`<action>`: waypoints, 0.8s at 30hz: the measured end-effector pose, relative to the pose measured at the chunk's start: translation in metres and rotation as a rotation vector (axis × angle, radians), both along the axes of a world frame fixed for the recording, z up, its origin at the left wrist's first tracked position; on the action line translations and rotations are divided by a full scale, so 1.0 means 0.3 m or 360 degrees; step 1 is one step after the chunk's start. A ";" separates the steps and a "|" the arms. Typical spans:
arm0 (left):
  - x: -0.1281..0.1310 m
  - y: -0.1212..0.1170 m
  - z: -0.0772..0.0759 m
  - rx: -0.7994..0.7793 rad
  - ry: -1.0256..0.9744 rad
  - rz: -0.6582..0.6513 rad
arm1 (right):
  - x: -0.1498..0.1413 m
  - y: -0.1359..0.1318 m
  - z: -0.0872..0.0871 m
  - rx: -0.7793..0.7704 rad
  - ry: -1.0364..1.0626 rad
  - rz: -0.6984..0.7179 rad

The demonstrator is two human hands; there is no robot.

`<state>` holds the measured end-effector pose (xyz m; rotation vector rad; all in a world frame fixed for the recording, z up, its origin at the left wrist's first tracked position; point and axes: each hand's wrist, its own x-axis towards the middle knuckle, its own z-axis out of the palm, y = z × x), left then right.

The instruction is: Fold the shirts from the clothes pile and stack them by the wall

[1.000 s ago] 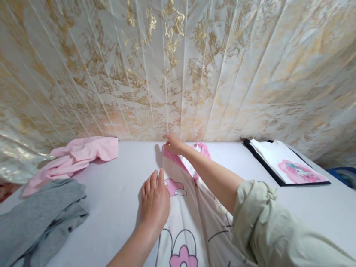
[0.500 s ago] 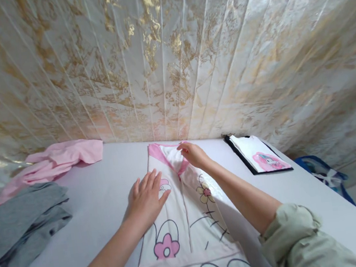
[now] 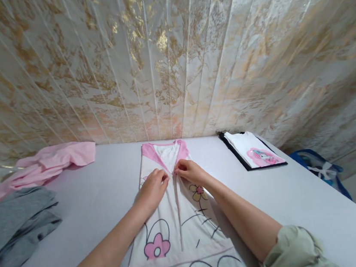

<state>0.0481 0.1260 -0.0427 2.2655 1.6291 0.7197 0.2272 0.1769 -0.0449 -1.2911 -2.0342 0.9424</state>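
Note:
A white garment (image 3: 165,243) with a pink collar and printed flowers lies lengthwise in front of me, its neckline toward the wall. Its sides meet along a centre line below the V-shaped neck. My left hand (image 3: 154,186) pinches the left front edge just under the neck. Right beside it, my right hand (image 3: 189,171) has thumb and forefinger closed on the right front edge at the base of the collar. The fingertips of both hands are nearly touching, and the cloth between them is mostly hidden.
On the white table (image 3: 97,212), a pink cloth (image 3: 61,158) and a grey garment (image 3: 16,222) lie crumpled at left. A folded white shirt (image 3: 244,145) rests on black fabric at right. A blue bag (image 3: 322,172) sits beyond the right edge. A patterned curtain (image 3: 157,66) hangs behind.
My left hand has gone from lying flat on the garment to pinching its front edge. My right hand has come down from the collar to the neck's base. The collar now lies more evenly.

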 end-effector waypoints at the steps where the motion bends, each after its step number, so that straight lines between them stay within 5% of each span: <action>1: 0.010 0.003 0.002 -0.0027 0.0020 0.0087 | 0.006 0.004 -0.001 -0.0045 0.0058 -0.0004; 9: 0.072 0.036 0.045 -0.0125 0.0300 0.0184 | 0.002 0.011 -0.009 -0.0071 0.0019 -0.0031; 17: -0.021 0.053 -0.046 -0.0166 -0.0804 0.0087 | -0.024 -0.052 0.034 0.0072 -0.0268 -0.0084; 24: -0.019 0.048 -0.050 -0.0182 -0.0942 0.0032 | -0.033 -0.071 0.044 0.0065 -0.0332 -0.0029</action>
